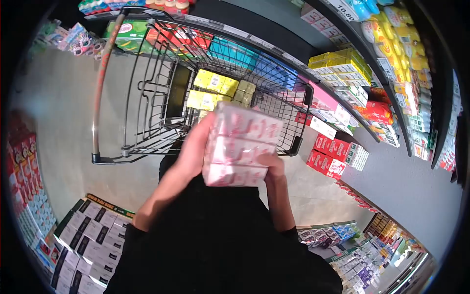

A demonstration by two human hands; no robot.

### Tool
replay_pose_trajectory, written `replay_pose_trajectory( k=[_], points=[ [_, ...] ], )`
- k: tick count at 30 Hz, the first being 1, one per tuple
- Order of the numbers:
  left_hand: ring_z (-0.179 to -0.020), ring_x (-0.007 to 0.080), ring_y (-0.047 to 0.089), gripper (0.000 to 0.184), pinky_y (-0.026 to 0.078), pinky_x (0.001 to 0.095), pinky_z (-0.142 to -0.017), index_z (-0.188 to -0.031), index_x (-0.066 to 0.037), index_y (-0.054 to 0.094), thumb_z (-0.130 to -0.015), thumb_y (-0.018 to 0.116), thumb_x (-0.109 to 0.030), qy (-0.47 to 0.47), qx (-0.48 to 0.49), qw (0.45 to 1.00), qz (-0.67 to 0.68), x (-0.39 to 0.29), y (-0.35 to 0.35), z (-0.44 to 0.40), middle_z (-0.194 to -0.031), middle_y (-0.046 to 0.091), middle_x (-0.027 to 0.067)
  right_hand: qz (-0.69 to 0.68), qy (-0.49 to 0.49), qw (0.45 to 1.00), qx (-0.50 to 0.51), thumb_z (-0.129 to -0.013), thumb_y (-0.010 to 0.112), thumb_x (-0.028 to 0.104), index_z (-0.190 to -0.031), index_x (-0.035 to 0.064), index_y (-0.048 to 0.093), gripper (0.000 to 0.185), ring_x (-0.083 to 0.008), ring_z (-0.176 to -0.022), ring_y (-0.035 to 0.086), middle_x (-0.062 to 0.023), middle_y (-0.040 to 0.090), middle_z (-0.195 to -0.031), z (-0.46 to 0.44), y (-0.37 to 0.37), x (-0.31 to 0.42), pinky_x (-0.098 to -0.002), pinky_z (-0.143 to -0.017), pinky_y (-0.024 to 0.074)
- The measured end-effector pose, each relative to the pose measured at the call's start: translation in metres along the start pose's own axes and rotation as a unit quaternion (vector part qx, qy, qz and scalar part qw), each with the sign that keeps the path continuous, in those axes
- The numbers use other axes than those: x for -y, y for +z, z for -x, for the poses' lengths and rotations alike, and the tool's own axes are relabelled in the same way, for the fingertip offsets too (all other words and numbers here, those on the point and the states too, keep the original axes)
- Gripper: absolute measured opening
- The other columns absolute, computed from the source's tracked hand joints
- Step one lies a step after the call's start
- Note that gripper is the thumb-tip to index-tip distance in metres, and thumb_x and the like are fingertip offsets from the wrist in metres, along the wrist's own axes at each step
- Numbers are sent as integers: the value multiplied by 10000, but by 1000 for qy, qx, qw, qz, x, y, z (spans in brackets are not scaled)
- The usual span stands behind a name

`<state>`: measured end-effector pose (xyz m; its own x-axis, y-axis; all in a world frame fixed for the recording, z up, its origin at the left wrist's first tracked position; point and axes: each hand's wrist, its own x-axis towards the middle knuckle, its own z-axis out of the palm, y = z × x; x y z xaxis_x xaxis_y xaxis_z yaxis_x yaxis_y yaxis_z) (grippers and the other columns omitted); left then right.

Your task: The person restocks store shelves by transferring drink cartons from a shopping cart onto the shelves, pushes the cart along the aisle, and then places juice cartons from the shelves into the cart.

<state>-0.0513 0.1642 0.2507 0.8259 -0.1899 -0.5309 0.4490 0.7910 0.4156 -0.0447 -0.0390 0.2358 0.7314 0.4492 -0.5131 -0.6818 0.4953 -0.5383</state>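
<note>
Between my hands is a shrink-wrapped pack of drink cartons [242,147], white with pink-red print, slightly blurred. My left hand [197,147] grips its left side, the fingers partly hidden behind it. My right hand [272,165] holds the lower right side, thumb over the front. The pack is in front of my body, over the near side of a black wire shopping cart [293,105]. Inside the cart lie yellow carton packs [209,89], with duller, olive-toned cartons [244,92] beside them.
The cart's handle [100,93] is on the left. Shelves with yellow bottles [391,44] and yellow carton packs [340,66] run along the right. Red carton packs [329,156] stand on the floor right of the cart. Stacked white boxes [93,240] are at lower left.
</note>
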Motion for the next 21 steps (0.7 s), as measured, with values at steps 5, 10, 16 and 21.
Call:
replay_pose_trajectory(
  k=[5,10,16,21],
  points=[
    [-996,131,524,450,403,280,-896,-1177,-31,480,-966,337,-402,82,-65,984,-147,-12,-19,18,-1058,574,78,136,38,990,-14,-753,682,97,-1290,2,366,630,-210,-1018,567,-125,552,-1147,0,36,-30,-351,-876,464],
    [-961,114,537,489,419,268,-874,-1187,-36,483,-969,311,-439,45,-102,992,-51,-17,-16,29,-1055,580,67,100,-10,992,-70,-837,611,147,-1361,24,223,664,-204,-1078,505,-131,465,-1228,-12,65,-34,-343,-909,435],
    [-993,137,542,530,419,278,-893,-1172,-26,508,-957,298,-463,150,-118,982,-15,-21,4,20,-1097,577,70,310,-9,950,34,-720,726,99,-1315,32,313,728,-166,-1016,522,-95,520,-1138,-33,82,19,-320,-884,438],
    [-906,194,615,524,504,328,-797,-1133,-17,518,-918,360,-467,128,-96,984,76,-22,22,-3,-1053,605,112,269,17,956,118,-657,738,62,-1230,-42,429,659,-161,-1006,555,-107,560,-1140,-61,43,48,-297,-889,438]
  ],
)
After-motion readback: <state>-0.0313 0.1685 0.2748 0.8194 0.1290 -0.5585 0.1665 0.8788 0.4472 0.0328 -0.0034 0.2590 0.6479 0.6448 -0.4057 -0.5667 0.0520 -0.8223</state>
